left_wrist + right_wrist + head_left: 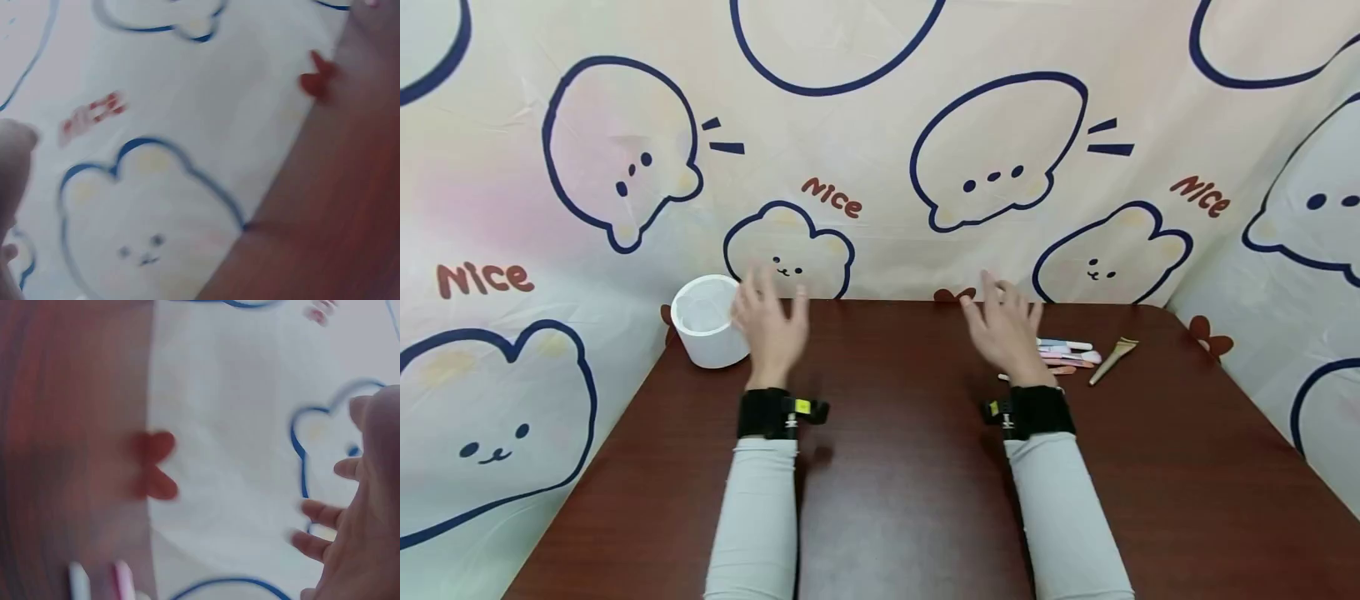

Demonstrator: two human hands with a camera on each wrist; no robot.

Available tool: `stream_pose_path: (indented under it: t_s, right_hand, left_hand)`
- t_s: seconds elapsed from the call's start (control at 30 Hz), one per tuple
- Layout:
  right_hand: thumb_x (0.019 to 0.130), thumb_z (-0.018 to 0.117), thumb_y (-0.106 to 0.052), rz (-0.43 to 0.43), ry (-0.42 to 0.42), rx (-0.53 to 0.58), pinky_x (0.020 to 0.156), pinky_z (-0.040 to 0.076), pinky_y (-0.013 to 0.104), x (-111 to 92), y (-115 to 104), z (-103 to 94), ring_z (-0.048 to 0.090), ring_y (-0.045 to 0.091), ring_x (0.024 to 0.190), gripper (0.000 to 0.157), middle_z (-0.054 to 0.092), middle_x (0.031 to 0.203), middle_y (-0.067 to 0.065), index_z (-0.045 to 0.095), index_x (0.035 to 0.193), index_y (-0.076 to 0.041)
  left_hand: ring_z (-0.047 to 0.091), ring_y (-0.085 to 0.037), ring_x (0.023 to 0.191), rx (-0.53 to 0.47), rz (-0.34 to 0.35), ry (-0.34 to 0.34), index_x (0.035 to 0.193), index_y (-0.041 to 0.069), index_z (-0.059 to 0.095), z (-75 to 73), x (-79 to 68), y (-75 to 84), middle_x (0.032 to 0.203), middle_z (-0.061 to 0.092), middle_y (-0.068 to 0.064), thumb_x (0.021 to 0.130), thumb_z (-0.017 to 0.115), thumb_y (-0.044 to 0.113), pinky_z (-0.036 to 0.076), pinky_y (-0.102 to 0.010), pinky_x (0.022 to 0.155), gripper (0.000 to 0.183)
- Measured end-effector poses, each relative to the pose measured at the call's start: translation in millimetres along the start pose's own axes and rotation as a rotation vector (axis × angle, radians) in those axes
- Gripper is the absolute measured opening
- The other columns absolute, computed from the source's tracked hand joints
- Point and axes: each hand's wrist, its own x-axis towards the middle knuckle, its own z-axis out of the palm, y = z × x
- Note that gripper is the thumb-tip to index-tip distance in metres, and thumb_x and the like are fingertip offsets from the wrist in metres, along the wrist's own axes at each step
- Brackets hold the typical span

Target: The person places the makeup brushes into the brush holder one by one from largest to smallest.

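My left hand [772, 325] is held up over the back left of the table, its fingers spread and slightly blurred. Just left of it stands a white round container [711, 342], partly behind the fingers; whether they touch it, I cannot tell. My right hand [1006, 327] hovers over the back right with fingers loosely spread and holds nothing. Beside that wrist lies a bunch of slim white, blue and pink sticks [1067, 354] that look like brushes or pens, partly hidden by the hand. A gold-coloured brush-like tool [1112, 361] with a flared end lies farther right.
The dark brown table [895, 500] runs back to a printed cloth [880, 150] with bear drawings, which hangs behind it and along both sides. Both wrists carry black bands with small cameras. In the right wrist view, two stick ends [124, 581] show at the bottom.
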Motion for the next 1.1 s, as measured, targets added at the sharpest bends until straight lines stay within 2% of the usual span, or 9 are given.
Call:
stream_pose_path:
  t_s: [0.13,0.23,0.37,0.47,0.57,0.7,0.87,1.03,1.1]
  right_hand:
    - [0.108,0.03,-0.052,0.041,0.13,-0.008,0.109,0.011,0.074,-13,31,-34.7,0.027,0.057,0.14,0.072,0.034,0.151,0.037,0.016,0.163,-0.007]
    - [0.108,0.037,-0.045,0.091,0.23,-0.022,0.103,0.017,0.073,-24,59,-57.9,0.033,0.056,0.136,0.069,0.039,0.148,0.037,0.023,0.161,-0.003]
    - [0.107,0.041,-0.039,0.22,0.223,-0.063,0.101,0.019,0.073,-34,106,-76.3,0.035,0.058,0.131,0.069,0.039,0.142,0.041,0.024,0.157,0.005]
    - [0.106,0.041,-0.037,0.337,0.077,-0.101,0.101,0.021,0.075,-34,143,-84.0,0.032,0.062,0.129,0.073,0.032,0.141,0.047,0.021,0.152,0.016]
    - [0.105,0.043,-0.034,0.439,-0.1,-0.103,0.098,0.032,0.072,-29,172,-88.2,0.039,0.06,0.121,0.072,0.034,0.136,0.049,0.026,0.144,0.023]
    - [0.102,0.046,-0.031,0.555,-0.229,-0.075,0.077,0.047,0.056,-24,196,-87.2,0.05,0.049,0.097,0.061,0.047,0.115,0.041,0.042,0.131,0.023]
    - [0.098,0.054,-0.028,0.658,-0.218,-0.03,0.063,0.048,0.043,-21,206,-78.9,0.055,0.04,0.082,0.044,0.055,0.087,0.025,0.056,0.108,0.015]
    - [0.094,0.06,-0.022,0.631,-0.192,-0.07,0.06,0.049,0.041,-14,211,-73.2,0.058,0.039,0.078,0.034,0.058,0.075,0.02,0.06,0.093,0.012]
    - [0.093,0.062,-0.02,0.621,-0.188,-0.082,0.061,0.049,0.043,-11,215,-71.7,0.058,0.04,0.08,0.034,0.058,0.081,0.024,0.06,0.094,0.014]
  left_hand:
    - [0.036,-0.04,0.139,-0.09,-0.132,0.26,0.144,0.003,0.051,-34.1,13.3,-27.3,0.148,0.046,-0.022,0.1,0.06,0.033,0.022,-0.058,0.113,0.054]
    - [0.036,-0.037,0.139,-0.122,-0.291,0.301,0.146,0.005,0.048,-58.4,20.4,-52.2,0.149,0.045,-0.02,0.102,0.056,0.037,0.025,-0.055,0.113,0.055]
    - [0.025,-0.027,0.149,-0.24,-0.517,0.182,0.156,0.012,0.035,-86.1,26.6,-86.7,0.161,0.03,-0.012,0.104,0.048,0.041,0.019,-0.043,0.12,0.061]
    - [0.015,-0.018,0.153,-0.378,-0.657,0.052,0.163,0.017,0.019,-99.7,31.7,-107.6,0.168,0.015,-0.003,0.105,0.044,0.037,0.016,-0.035,0.123,0.066]
    - [0.011,-0.014,0.155,-0.482,-0.762,-0.049,0.165,0.022,0.008,-103.7,38.0,-121.2,0.171,0.007,0.004,0.105,0.043,0.032,0.017,-0.032,0.123,0.07]
    - [0.012,-0.014,0.155,-0.513,-0.813,-0.129,0.166,0.022,0.009,-94.8,44.8,-128.2,0.172,0.008,0.003,0.102,0.046,0.022,0.018,-0.031,0.122,0.074]
    - [0.012,-0.017,0.155,-0.552,-0.776,-0.221,0.165,0.018,0.013,-78.3,46.8,-128.6,0.172,0.009,-0.002,0.102,0.04,0.013,0.019,-0.034,0.123,0.069]
    - [0.014,-0.021,0.153,-0.581,-0.773,-0.255,0.165,0.018,0.017,-71.0,44.2,-131.3,0.171,0.012,-0.004,0.103,0.033,0.006,0.015,-0.041,0.124,0.065]
    - [0.018,-0.021,0.152,-0.586,-0.779,-0.259,0.165,0.02,0.02,-70.5,44.4,-132.7,0.17,0.016,-0.004,0.103,0.031,0.005,0.015,-0.042,0.124,0.064]
